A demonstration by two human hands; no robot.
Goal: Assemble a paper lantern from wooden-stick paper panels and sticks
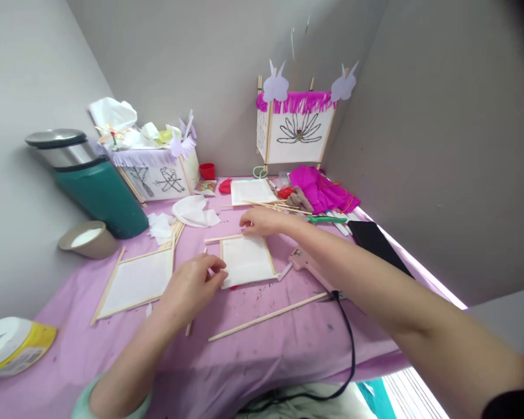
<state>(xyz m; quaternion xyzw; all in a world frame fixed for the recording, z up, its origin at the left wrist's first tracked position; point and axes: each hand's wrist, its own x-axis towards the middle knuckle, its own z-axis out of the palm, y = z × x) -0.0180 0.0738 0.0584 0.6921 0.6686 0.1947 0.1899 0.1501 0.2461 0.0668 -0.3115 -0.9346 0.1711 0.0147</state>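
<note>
A small white panel (247, 259) edged with thin wooden sticks lies on the cloth in front of me. My left hand (196, 282) is at its left edge, thumb and curled fingertips against the border. My right hand (259, 222) reaches over the far edge, fingers bent onto the top stick (218, 239), which juts out to the left. Just right of the panel lies a pink glue gun (308, 263), its nozzle toward the lower right corner. A loose stick (266, 318) lies nearer me. Another framed white panel (135, 282) is on the left.
A pink cloth (253, 361) covers the table. At left are a green tumbler (100, 192), a cup (89, 238) and a yellow-white tub (17, 346). Two decorated paper lanterns (299, 137) stand behind. A black cord (350, 343) trails off the front; a black phone-like slab (378, 247) lies right.
</note>
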